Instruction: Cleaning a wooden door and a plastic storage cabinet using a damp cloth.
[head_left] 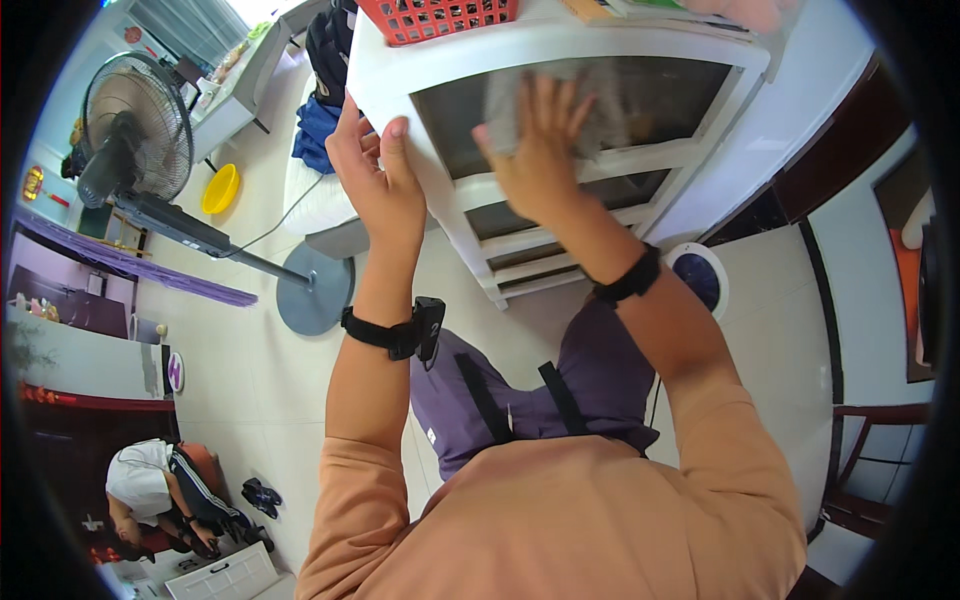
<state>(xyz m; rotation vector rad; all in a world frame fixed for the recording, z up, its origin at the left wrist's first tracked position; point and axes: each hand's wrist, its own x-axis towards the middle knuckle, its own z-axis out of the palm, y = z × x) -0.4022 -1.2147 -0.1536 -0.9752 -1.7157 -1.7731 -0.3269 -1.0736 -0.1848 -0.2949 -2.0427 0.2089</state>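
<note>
In front of me stands a white cabinet (440, 185) with dark glass panels. My right hand (540, 145) lies with fingers spread over a grey cloth (605, 105), pressing it against the upper glass panel (680, 90). At the cabinet's upper left edge is my left hand (375, 165). Its thumb and fingers are apart and loosely bent, with nothing between them. The fingertips seem to touch the cabinet's side, but I cannot tell how firmly. Black straps circle both wrists, and the left one carries a small black box.
A red plastic basket (440, 18) and books (660, 12) sit on the cabinet top. Left stands a fan (135, 130) on a round grey base (315, 290), its cord trailing near a bed (310, 195). A round white device (697, 278) is on the floor at right. Another person (145, 480) bends at lower left.
</note>
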